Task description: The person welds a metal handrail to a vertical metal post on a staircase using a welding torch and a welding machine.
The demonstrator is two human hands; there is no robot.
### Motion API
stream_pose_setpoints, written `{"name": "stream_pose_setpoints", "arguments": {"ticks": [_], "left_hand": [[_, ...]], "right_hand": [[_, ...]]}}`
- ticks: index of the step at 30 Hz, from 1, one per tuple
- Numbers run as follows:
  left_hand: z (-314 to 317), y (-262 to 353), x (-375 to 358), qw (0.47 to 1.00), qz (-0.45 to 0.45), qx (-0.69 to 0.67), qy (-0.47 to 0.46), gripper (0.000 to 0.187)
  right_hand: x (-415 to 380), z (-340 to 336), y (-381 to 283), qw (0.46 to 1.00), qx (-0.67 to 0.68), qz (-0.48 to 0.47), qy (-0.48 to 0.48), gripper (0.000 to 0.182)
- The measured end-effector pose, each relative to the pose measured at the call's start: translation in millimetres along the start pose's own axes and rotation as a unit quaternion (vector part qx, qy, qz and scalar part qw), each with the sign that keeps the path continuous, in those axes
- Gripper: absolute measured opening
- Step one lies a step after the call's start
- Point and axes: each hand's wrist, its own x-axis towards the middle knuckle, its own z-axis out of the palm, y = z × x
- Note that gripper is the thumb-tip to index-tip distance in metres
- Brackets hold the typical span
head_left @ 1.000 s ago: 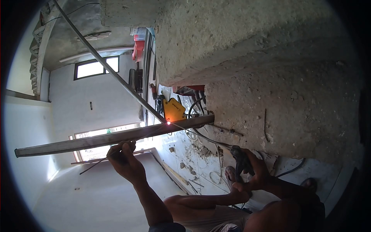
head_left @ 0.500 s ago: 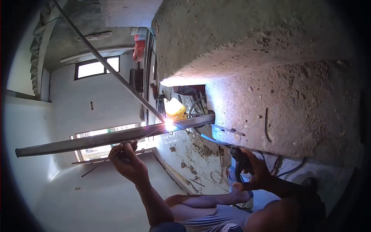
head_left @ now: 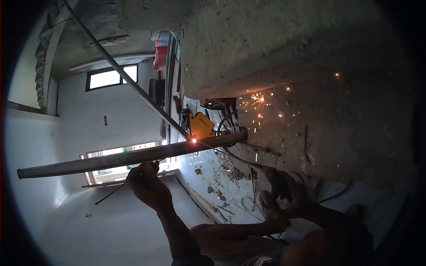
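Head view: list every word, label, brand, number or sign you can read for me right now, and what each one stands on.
No text can be read in this view.
Yellow block by the glowing spot: dark lettering on its face, too small and blurred to read.
Long metal bar: no lettering can be made out.
Black holder: too dark to tell.

The pale tiled floor (head_left: 234, 196) is carrying a patch of loose dirt (head_left: 236, 173), with a few darker clumps (head_left: 210, 189) sitting beside it. A thin ring (head_left: 247, 203) is lying near some short sticks (head_left: 227, 210), and long strips (head_left: 195, 197) are running along one edge.
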Motion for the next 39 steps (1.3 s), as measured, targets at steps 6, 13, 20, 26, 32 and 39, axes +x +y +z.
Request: {"name": "stream_pose_setpoints", "arguments": {"ticks": [6, 13, 20, 26, 32, 39], "left_hand": [[0, 3, -1, 1.0, -0.02, -0.011, 0.003, 0.02], [1, 5, -1, 0.999, -0.021, -0.024, 0.003, 0.018], [4, 12, -2, 0.999, -0.036, 0.006, 0.02, 0.014], [0, 7, 0, 1.0, -0.029, 0.002, 0.004, 0.014], [-5, 5, 5, 0.999, -0.023, -0.018, 0.017, 0.019], [-4, 3, 3, 0.998, -0.027, -0.048, -0.025, 0.021]], "right_hand": [[4, 3, -1, 1.0, -0.001, -0.006, -0.004, 0.112], [8, -4, -19, 1.0, -0.007, 0.014, -0.023, 0.114], [6, 1, -15, 1.0, 0.015, -0.008, 0.006, 0.104], [-3, 4, 10, 1.0, -0.014, 0.005, -0.009, 0.114], [3, 6, 5, 1.0, 0.019, 0.013, -0.003, 0.115], [5, 3, -7, 1.0, 0.024, 0.018, -0.005, 0.114]]}}
